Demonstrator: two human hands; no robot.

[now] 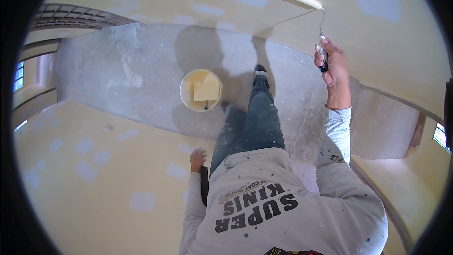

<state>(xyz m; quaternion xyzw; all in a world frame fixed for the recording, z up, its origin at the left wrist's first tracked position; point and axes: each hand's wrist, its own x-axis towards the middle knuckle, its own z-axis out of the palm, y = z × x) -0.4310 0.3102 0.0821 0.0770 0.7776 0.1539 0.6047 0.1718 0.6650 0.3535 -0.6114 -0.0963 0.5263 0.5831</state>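
Note:
My right hand (334, 60), raised at the upper right, is closed round the black handle of a small paint roller (306, 1). The roller's pale sleeve is at the cream wall (264, 21), its shadow falling just beside it. Low at my side hangs my left hand (198, 159), its fingers loosely apart and nothing visible in them. A black strip (204, 185) lies along that forearm; its kind is unclear. On the floor in front of my feet stands a round white bucket (183, 89) with cream paint inside. A pale flat board (207, 89) leans in it, a dark handle end showing below.
The grey concrete floor (151, 66) carries white smears and paint specks. Lighter patches dot the walls on both sides, including the left wall (118, 170). A brown slatted grille (78, 16) is at the far left. Windows (441, 137) show at both edges.

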